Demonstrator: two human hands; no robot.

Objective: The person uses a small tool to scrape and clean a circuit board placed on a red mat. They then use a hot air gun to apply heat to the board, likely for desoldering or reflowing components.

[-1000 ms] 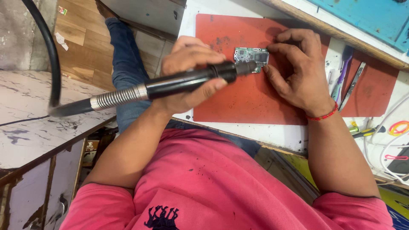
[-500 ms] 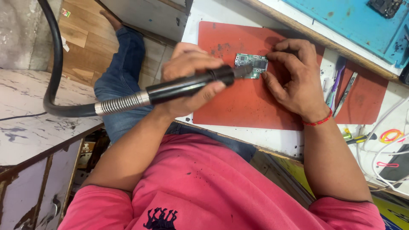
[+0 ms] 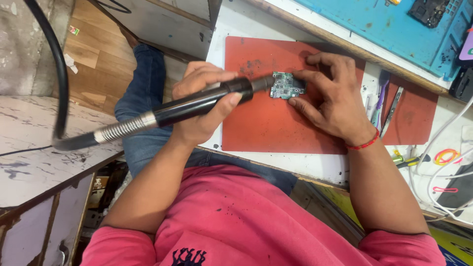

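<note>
1. The small green circuit board lies flat on the red mat, in the upper middle part of the mat.
2. The right hand is spread over the board from the right side; its fingertips press on the top and bottom edges of the board and hold it on the mat.
3. The left hand is closed around a black rotary tool, left of the board. The metal tip of the tool touches the left edge of the board.
4. A thick black hose goes from the back end of the tool, far to the left of the board, and curves upward.
5. The mat lies on the white bench. To the right of the board, past the right hand, tweezers lie between the mat and a second red mat.
6. Above the board, at the far side of the bench, there is a blue mat.
</note>
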